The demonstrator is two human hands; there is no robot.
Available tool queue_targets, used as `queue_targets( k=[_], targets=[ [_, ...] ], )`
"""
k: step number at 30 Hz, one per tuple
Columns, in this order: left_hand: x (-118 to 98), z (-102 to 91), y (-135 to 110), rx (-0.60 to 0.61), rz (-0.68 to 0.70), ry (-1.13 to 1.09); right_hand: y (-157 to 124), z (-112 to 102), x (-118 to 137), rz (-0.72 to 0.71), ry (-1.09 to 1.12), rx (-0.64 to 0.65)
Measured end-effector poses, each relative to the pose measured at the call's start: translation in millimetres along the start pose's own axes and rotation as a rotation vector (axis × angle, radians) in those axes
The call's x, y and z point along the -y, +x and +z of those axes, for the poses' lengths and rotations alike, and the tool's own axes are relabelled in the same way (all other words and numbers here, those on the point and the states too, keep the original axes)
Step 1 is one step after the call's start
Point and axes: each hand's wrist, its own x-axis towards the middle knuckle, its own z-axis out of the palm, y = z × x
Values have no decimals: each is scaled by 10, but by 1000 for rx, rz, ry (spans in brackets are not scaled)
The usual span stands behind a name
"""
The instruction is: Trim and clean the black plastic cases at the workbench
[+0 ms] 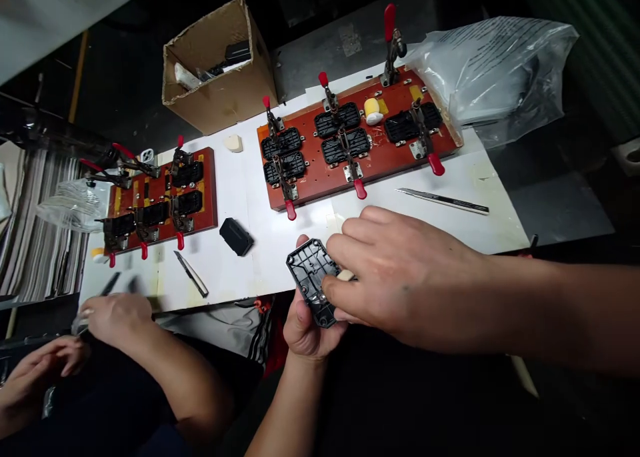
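My left hand holds up a black plastic cover, its ribbed inner side facing me. Fingers closed, my right hand pinches a small cream-coloured block against or just over the cover's right side; its fingers hide the contact. Beyond them lies a red-brown fixture board with red-handled toggle clamps and several black covers set in it. A cutter knife rests on the white table sheet just past my right hand. Left of my hands lies another black cover, smooth side up.
On the left, a co-worker's hands are beside a second fixture board and a cutter knife. A cardboard box stands at the back, near a loose cream block. A clear plastic bag lies far right.
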Motion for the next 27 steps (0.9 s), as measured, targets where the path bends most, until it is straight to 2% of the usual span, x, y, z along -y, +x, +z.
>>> queue_targets(
  k=[5, 8, 10, 13, 15, 17, 20, 23, 25, 27],
  targets=[
    [49, -55, 22, 84, 11, -59, -144, 45, -110, -38, -1, -39],
    [-47, -101, 69, 41, 42, -84, -463, 50, -307, 27, 25, -53],
    [-126, -139, 120, 0, -8, -82, -818, 38, -532, 169, 25, -16],
    [-175, -125, 182, -10, -98, -33, -1453, 24, -977, 475, -77, 44],
    [-151, -37, 193, 19, -146, -6, -1812, 66, -1285, 653, -188, 39],
    [-100, 85, 189, 93, -180, -10, -2030, 168, -1533, 742, -263, 17],
    [-37, 248, 180, 200, -205, -36, -2077, 346, -1672, 744, -303, -59],
    [-29, 358, 174, 222, -207, -41, -1951, 453, -1546, 740, -297, -159],
    [-38, 397, 177, 216, -185, -50, -1859, 512, -1416, 718, -246, -117],
    [-51, 407, 192, 197, -153, -55, -1785, 581, -1313, 694, -207, -19]
  ],
)
